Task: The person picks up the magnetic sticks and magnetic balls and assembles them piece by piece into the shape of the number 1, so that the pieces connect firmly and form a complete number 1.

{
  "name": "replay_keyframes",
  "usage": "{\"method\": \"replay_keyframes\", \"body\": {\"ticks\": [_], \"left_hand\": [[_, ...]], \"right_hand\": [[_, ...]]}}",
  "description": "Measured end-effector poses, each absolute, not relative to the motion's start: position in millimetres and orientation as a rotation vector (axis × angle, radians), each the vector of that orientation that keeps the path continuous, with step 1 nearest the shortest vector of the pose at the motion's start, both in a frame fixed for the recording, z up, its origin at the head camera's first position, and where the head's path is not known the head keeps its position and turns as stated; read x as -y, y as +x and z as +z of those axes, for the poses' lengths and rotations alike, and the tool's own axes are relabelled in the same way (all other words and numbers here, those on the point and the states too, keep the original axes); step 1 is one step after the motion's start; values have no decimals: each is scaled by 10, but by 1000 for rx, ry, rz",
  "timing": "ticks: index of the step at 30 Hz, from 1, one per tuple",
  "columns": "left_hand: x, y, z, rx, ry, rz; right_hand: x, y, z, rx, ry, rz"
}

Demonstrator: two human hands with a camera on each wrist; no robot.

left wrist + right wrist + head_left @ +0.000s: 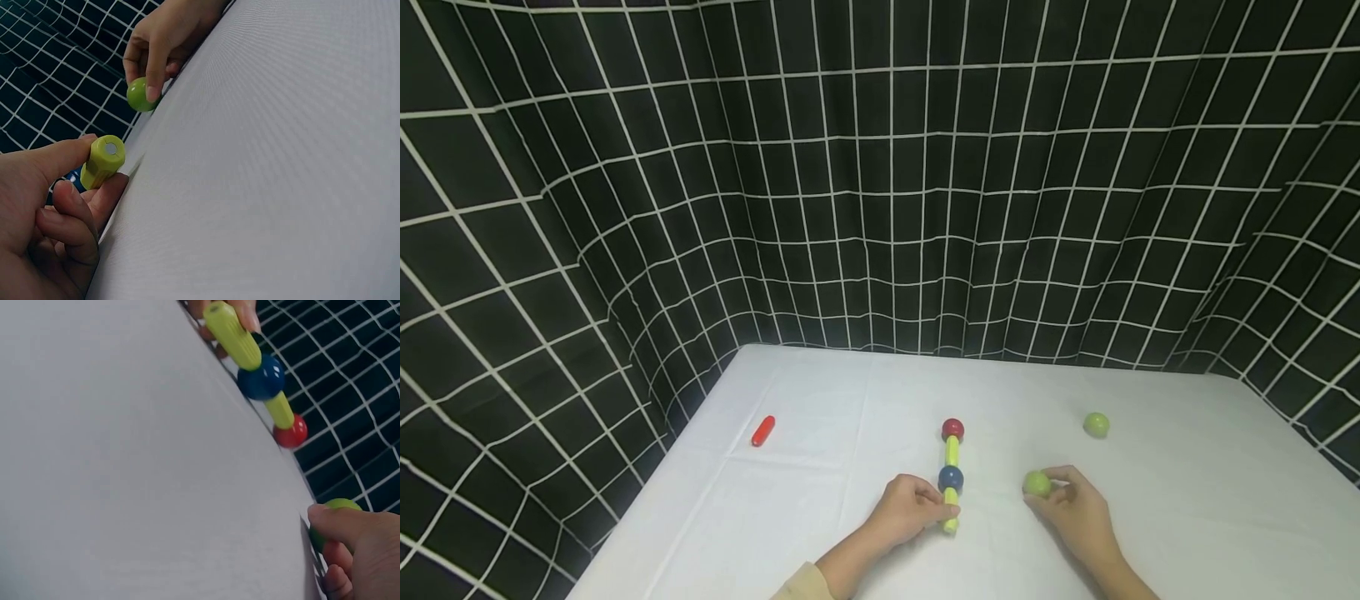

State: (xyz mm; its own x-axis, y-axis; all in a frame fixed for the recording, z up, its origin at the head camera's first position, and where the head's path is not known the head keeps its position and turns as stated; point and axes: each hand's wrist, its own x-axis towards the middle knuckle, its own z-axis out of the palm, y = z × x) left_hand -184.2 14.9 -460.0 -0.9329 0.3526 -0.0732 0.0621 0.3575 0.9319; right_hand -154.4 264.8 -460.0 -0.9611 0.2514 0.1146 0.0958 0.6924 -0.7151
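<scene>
My left hand (907,514) pinches the near yellow-green rod (951,498) between thumb and fingers. That rod joins a blue ball (951,478), and a second yellow-green rod (952,451) runs from the ball to a red ball (952,429) at the far end, all in one line. In the left wrist view, the free end of the near rod (110,149) shows a grey round tip. To the right, my right hand (1078,514) pinches a green ball (1037,483) close over the table, apart from the chain.
A red rod (763,431) lies alone on the left of the white-covered table (700,533). Another green ball (1096,425) rests at the back right. Behind and at both sides hangs a dark curtain (865,167) with a white grid.
</scene>
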Motion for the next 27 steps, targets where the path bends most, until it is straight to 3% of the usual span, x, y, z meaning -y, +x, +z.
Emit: {"method": "replay_keyframes", "body": {"ticks": [12, 27], "left_hand": [[-159, -1852, -4633, -2373, 370, 1602], [-156, -1853, -4633, -2371, 368, 1596]], "right_hand": [[-2433, -1404, -4578, 2696, -167, 1247], [-2257, -1343, -4561, 2761, -231, 1347]]}}
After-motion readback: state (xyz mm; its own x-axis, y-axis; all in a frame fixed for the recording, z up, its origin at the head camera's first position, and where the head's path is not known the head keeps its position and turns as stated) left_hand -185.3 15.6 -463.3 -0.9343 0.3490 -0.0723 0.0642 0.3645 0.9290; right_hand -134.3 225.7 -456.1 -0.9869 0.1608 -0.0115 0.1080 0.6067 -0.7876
